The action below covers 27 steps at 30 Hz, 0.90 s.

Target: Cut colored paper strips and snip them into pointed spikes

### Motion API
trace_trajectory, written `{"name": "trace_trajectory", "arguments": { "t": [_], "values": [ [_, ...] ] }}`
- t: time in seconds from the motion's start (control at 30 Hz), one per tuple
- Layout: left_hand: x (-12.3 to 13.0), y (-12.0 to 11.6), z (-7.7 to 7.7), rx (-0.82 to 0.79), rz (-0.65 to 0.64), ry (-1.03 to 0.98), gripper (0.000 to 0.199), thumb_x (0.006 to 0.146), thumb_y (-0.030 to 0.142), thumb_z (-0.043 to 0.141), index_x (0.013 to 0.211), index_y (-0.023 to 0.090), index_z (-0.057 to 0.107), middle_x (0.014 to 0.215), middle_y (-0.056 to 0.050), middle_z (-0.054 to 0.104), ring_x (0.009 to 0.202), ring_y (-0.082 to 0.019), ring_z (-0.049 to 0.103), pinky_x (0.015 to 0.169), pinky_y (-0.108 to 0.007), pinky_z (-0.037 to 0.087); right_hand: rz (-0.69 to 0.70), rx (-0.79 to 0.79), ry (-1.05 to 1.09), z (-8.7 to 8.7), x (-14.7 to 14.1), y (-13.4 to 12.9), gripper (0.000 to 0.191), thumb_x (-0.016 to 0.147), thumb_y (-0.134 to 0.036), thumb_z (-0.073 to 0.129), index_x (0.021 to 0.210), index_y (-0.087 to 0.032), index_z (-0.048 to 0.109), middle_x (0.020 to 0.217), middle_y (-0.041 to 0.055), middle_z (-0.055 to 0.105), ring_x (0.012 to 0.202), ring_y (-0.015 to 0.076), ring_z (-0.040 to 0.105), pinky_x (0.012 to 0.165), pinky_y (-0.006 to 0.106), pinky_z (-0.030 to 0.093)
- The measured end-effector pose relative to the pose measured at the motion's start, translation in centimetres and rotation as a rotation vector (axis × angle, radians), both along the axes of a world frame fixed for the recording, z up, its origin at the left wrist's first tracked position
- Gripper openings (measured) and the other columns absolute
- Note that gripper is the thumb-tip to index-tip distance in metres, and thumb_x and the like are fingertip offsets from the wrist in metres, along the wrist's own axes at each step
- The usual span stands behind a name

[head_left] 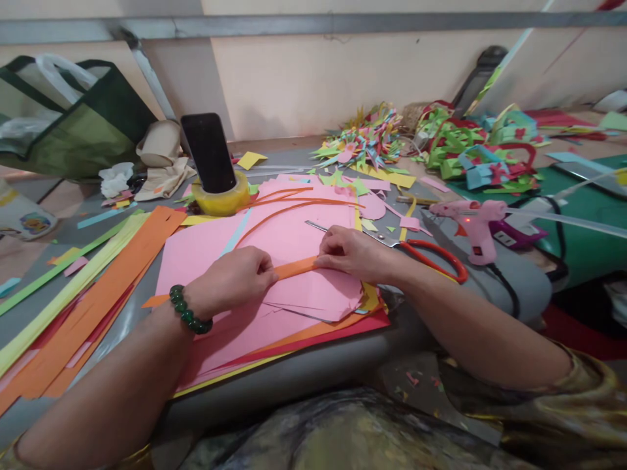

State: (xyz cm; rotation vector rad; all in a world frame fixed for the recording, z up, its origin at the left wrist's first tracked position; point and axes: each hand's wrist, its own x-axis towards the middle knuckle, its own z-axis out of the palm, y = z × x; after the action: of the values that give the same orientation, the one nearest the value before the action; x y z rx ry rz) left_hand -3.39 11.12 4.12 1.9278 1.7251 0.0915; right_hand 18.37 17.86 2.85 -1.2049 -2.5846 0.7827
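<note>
Found an orange strip (295, 268) pinched in the fingertips of both the left hand (240, 277) and the right hand (350, 253), stretched over the pink paper (206, 245) close to the front edge of the counter (313, 365). Recommend keeping the span flat and evenly taut, squaring its long edges before pressing any crease, and pulling lightly to avoid a tear. Advise keeping the right hand off the scissors (392, 240), seen lying just behind it, toward the counter's right edge.
</note>
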Motion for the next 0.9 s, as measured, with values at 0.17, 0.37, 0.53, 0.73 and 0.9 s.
{"name": "trace_trajectory", "arguments": {
  "t": [0.17, 0.37, 0.53, 0.73, 0.9],
  "values": [
    [0.1, -0.05, 0.1, 0.011, -0.011, 0.015, 0.027, 0.08, 0.037, 0.048, 0.059, 0.02, 0.05, 0.056, 0.001, 0.054, 0.052, -0.014, 0.046, 0.049, -0.026, 0.029, -0.036, 0.013, -0.016, -0.16, -0.01, 0.0, 0.028, 0.079, -0.042, 0.062, 0.068, -0.016, 0.063, 0.084, 0.004, 0.055, 0.067, 0.012, 0.052, 0.056, 0.023, 0.037],
    [0.18, -0.12, 0.31, -0.007, -0.005, 0.03, 0.025, 0.079, 0.037, 0.048, 0.06, 0.021, 0.05, 0.057, 0.002, 0.055, 0.054, -0.014, 0.047, 0.049, -0.027, 0.031, -0.035, 0.017, -0.009, -0.2, -0.04, -0.03, 0.026, 0.077, -0.039, 0.063, 0.067, -0.015, 0.062, 0.084, 0.0035, 0.055, 0.068, 0.0117, 0.052, 0.057, 0.023, 0.038],
    [0.12, 0.03, 0.23, -0.016, -0.009, 0.038, 0.026, 0.079, 0.039, 0.047, 0.06, 0.021, 0.05, 0.058, 0.002, 0.056, 0.054, -0.014, 0.047, 0.049, -0.027, 0.031, -0.064, 0.02, -0.013, -0.19, -0.16, -0.1, 0.024, 0.076, -0.037, 0.065, 0.065, -0.016, 0.061, 0.084, 0.0035, 0.055, 0.068, 0.012, 0.052, 0.058, 0.024, 0.039],
    [0.23, 0.04, 0.28, -0.003, -0.011, 0.063, 0.024, 0.079, 0.038, 0.047, 0.063, 0.02, 0.053, 0.061, 0.0, 0.059, 0.055, -0.014, 0.049, 0.05, -0.027, 0.032, -0.097, 0.049, -0.027, -0.16, -0.27, -0.47, 0.021, 0.076, -0.034, 0.065, 0.066, -0.016, 0.06, 0.086, 0.0039, 0.056, 0.069, 0.0124, 0.053, 0.059, 0.024, 0.04],
    [0.22, 0.0, 0.3, 0.004, -0.017, 0.07, 0.023, 0.078, 0.037, 0.047, 0.064, 0.021, 0.053, 0.063, 0.0, 0.06, 0.056, -0.015, 0.049, 0.05, -0.028, 0.032, -0.085, 0.062, 0.019, -0.79, 0.29, -0.34, 0.018, 0.078, -0.029, 0.063, 0.066, -0.016, 0.059, 0.086, 0.0037, 0.055, 0.07, 0.0121, 0.053, 0.061, 0.023, 0.041]
  ]
}}
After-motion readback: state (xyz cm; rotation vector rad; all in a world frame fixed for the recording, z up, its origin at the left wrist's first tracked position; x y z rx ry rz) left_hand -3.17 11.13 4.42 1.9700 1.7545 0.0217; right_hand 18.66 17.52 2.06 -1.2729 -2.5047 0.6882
